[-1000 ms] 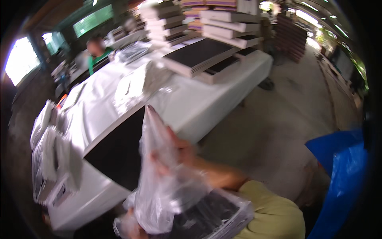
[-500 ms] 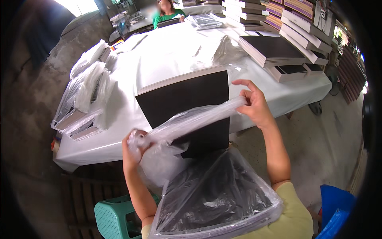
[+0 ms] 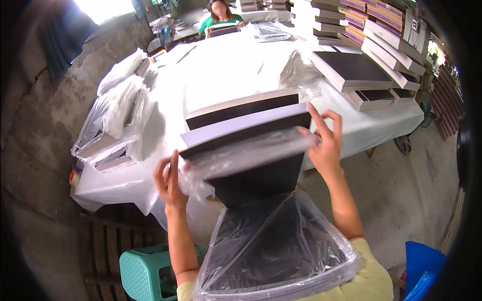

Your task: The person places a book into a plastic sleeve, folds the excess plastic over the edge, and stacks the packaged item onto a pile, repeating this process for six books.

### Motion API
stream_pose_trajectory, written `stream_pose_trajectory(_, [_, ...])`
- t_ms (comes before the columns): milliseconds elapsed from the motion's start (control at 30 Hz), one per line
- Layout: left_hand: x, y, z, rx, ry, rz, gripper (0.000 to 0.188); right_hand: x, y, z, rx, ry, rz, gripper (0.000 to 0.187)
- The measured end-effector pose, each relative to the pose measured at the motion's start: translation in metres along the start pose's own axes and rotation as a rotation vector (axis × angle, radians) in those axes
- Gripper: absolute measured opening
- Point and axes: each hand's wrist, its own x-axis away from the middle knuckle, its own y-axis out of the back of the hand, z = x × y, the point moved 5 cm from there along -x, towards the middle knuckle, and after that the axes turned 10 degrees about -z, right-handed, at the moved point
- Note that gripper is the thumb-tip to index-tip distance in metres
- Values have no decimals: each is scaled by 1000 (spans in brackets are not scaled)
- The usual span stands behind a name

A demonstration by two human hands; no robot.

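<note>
Both hands are raised at the near side of the table, one at each end of a black board (image 3: 251, 176) with a pale upper edge. My left hand (image 3: 170, 183) pinches the board's left corner together with a clear plastic bag (image 3: 241, 153). At the right corner, my right hand (image 3: 326, 143) grips board and bag with fingers bent. The bag stretches, bunched and blurred, across the board's front. Right behind stands a stack of black boards (image 3: 246, 108) on the table. Against my yellow shirt rests a plastic-wrapped stack of black boards (image 3: 276, 246).
On the white-covered table (image 3: 226, 65), plastic-wrapped packs (image 3: 113, 115) lie left and crumpled plastic (image 3: 296, 72) lies beyond the boards. Black board stacks (image 3: 351, 70) fill the right side. A person in green (image 3: 221, 22) sits opposite. A green stool (image 3: 143, 271) stands lower left.
The board has come away from the stack and tilted toward me, showing its pale edge. My left hand has shifted up to its corner, and the bag lies flatter across it.
</note>
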Motion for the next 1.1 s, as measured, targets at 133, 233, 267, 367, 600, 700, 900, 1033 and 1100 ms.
stream_pose_trajectory(133, [11,45,-3,529,360,-114,27,14,40,22,-86,151,-106,47])
stream_pose_trajectory(233, [-11,52,-5,289,96,428,37,-1,58,33,-151,13,85,21])
stream_pose_trajectory(267, [16,56,21,521,556,389,44,-5,63,34,-274,-57,163,15])
stream_pose_trajectory(367, [28,34,2,1142,1296,760,30,-4,71,10,-702,-324,629,14])
stream_pose_trajectory(600, [109,-6,-14,833,1335,1294,45,87,36,-39,-942,-1351,784,50])
stream_pose_trajectory(700, [180,-19,9,1011,1642,1089,40,186,17,-141,-853,-1480,744,39])
stream_pose_trajectory(900, [360,-23,59,896,2079,682,28,256,-9,-142,-857,-1707,579,34])
stream_pose_trajectory(1033, [358,-26,53,932,2001,638,38,303,-20,-212,-698,-1636,794,43])
stream_pose_trajectory(1100, [323,-24,43,916,1913,700,43,305,-22,-228,-512,-1463,1012,52])
